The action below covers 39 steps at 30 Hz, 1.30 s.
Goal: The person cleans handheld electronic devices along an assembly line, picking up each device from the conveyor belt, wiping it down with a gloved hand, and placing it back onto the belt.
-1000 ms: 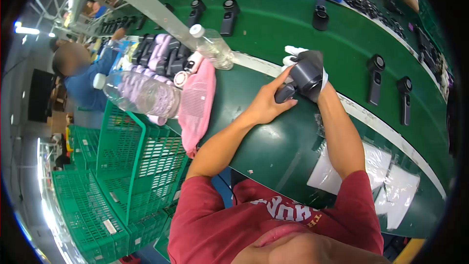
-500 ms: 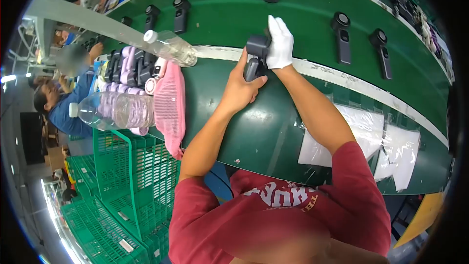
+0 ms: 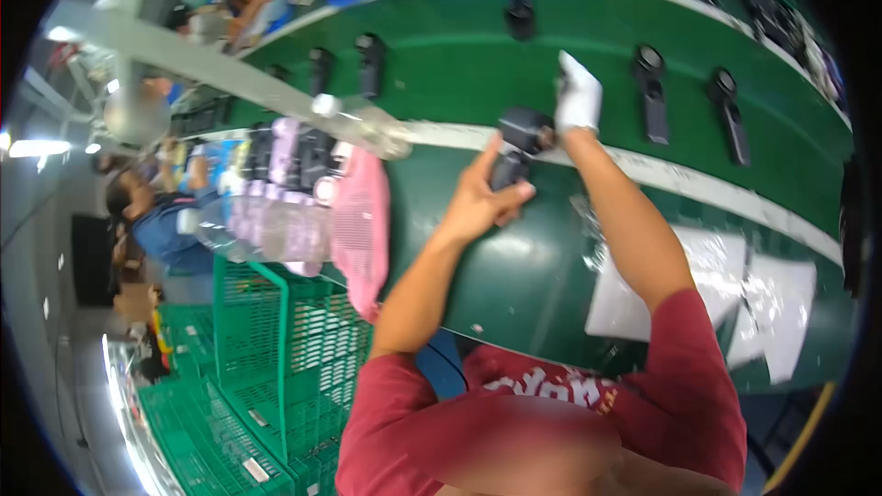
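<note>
Here the bare left hand [image 3: 480,205] grips the dark device's [image 3: 516,142] lower handle; the gloved right hand [image 3: 578,99] steadies its head from beyond.

Bare green belt [image 3: 459,55] beyond, dark devices [image 3: 650,92] right, bottle [image 3: 363,124] left.

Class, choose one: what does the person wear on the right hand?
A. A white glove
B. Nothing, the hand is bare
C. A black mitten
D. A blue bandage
A: the right hand is covered by a white glove as it meets the dark grey device, while the left hand is bare.
</note>
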Motion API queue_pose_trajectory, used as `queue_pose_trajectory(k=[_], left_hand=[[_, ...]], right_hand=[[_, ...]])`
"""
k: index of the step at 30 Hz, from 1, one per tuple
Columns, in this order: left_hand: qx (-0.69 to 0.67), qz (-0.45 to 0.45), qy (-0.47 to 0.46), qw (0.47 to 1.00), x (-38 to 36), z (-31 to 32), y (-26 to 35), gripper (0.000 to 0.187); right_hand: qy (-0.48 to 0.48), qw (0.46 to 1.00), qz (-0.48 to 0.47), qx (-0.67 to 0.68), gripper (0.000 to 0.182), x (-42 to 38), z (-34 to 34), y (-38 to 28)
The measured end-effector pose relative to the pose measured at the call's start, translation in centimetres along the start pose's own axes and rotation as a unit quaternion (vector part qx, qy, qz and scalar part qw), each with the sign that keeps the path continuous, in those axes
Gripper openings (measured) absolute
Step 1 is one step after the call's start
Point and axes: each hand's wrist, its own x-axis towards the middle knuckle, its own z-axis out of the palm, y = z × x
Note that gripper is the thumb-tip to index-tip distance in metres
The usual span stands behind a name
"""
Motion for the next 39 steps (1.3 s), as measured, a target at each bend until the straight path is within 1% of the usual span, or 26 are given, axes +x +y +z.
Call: queue_pose_trajectory(k=[1, 2, 3, 4, 5, 6, 9, 12, 16, 19, 21, 22, 23, 24, 25, 26, 29, 30, 31, 33, 34, 35, 36, 37, 38, 39], left_hand=[[-0.018, 0.021, 0.018, 0.999, 0.1, 0.1, -0.2, 0.105], [0.052, 0.071, 0.048, 0.995, 0.5, -0.1, -0.5, 0.104], [0.158, 0.173, 0.091, 0.968, 1.0, -0.3, -1.1, 0.105], [0.182, 0.192, 0.134, 0.955, 1.1, 0.1, -0.8, 0.110], [0.245, 0.217, 0.148, 0.933, 1.5, -0.3, -1.6, 0.109], [0.272, 0.241, 0.160, 0.918, 1.9, 0.4, -1.8, 0.104], [0.304, 0.285, 0.198, 0.887, 0.8, 1.6, -1.2, 0.095], [0.301, 0.323, 0.219, 0.870, 0.7, 1.1, -1.0, 0.097], [0.233, 0.349, 0.245, 0.874, 0.9, -0.1, 0.8, 0.093], [0.040, 0.416, 0.221, 0.881, 0.6, -1.2, 1.0, 0.075], [-0.081, 0.368, 0.144, 0.915, -0.6, -1.8, 1.7, 0.059], [-0.048, 0.310, 0.098, 0.945, -1.3, -2.1, 2.0, 0.066], [0.094, 0.331, 0.114, 0.932, -0.7, -1.9, 0.7, 0.073], [0.234, 0.345, 0.127, 0.900, 0.8, -1.8, -1.5, 0.080], [0.367, 0.353, 0.138, 0.849, 1.7, -1.6, -2.7, 0.087], [0.383, 0.312, 0.112, 0.863, 1.4, -0.8, -2.1, 0.098], [0.313, 0.312, 0.098, 0.892, 2.0, -0.5, -2.3, 0.096], [0.321, 0.351, 0.120, 0.871, 2.3, -0.3, -2.0, 0.091], [0.294, 0.358, 0.119, 0.878, 2.6, -0.4, -1.7, 0.088], [0.238, 0.374, 0.114, 0.889, 3.3, -0.7, -1.0, 0.084], [0.231, 0.387, 0.119, 0.885, 3.7, -0.9, -0.5, 0.074], [0.243, 0.397, 0.165, 0.870, 4.7, -1.6, -1.3, 0.070], [0.223, 0.401, 0.197, 0.866, 5.1, -1.6, -0.4, 0.057], [0.228, 0.407, 0.238, 0.852, 6.4, -2.3, 1.1, 0.055], [0.198, 0.390, 0.270, 0.858, 7.8, -2.6, 2.9, 0.051], [0.166, 0.374, 0.301, 0.861, 9.2, -2.9, 4.7, 0.047]], right_hand=[[-0.024, 0.915, 0.296, 0.274, 0.019, 0.3, 0.0, -0.3], [-0.049, 0.772, 0.468, 0.427, 0.020, 0.8, -0.1, -0.2], [-0.118, 0.661, 0.528, 0.520, 0.022, 0.4, -0.4, -0.3], [-0.192, 0.578, 0.542, 0.579, 0.023, -0.4, -0.2, -0.9], [-0.235, 0.530, 0.541, 0.609, 0.025, -1.8, 0.1, -2.3], [-0.238, 0.535, 0.543, 0.602, 0.027, -3.5, 0.6, -4.4], [-0.216, 0.599, 0.546, 0.544, 0.032, -7.8, 1.4, -7.8], [-0.235, 0.667, 0.497, 0.503, 0.032, -10.7, 2.6, -5.8], [-0.233, 0.734, 0.486, 0.412, 0.028, -13.4, 2.5, -4.0], [-0.211, 0.764, 0.460, 0.400, 0.022, -13.3, 3.3, -5.1], [-0.271, 0.719, 0.518, 0.375, 0.023, -9.1, 1.4, -8.8], [-0.222, 0.616, 0.651, 0.385, 0.023, -6.4, 0.5, -11.6], [-0.278, 0.536, 0.580, 0.546, 0.025, -7.6, 1.8, -6.5], [-0.340, 0.421, 0.501, 0.675, 0.027, -8.8, 3.1, -1.6], [-0.231, 0.540, 0.498, 0.638, 0.030, -8.0, 2.5, -6.4], [-0.271, 0.406, 0.556, 0.673, 0.034, -10.4, 2.7, -1.3], [-0.218, 0.381, 0.589, 0.679, 0.034, -10.4, 2.1, -1.0], [-0.225, 0.405, 0.575, 0.674, 0.032, -10.7, 2.3, -0.6], [-0.232, 0.429, 0.561, 0.669, 0.031, -10.9, 2.5, -0.5], [-0.270, 0.578, 0.496, 0.589, 0.031, -10.9, 2.9, -2.6], [-0.238, 0.601, 0.531, 0.548, 0.028, -10.6, 2.7, -3.9], [-0.248, 0.669, 0.510, 0.480, 0.026, -11.3, 2.9, -2.6], [-0.244, 0.703, 0.472, 0.473, 0.025, -11.3, 2.6, -3.7], [-0.338, 0.808, 0.346, 0.336, 0.025, -10.2, 2.3, -4.8], [-0.386, 0.882, 0.204, 0.177, 0.025, -9.2, 1.9, -5.9], [-0.480, 0.864, -0.050, -0.140, 0.027, -8.0, 1.3, -6.4]])
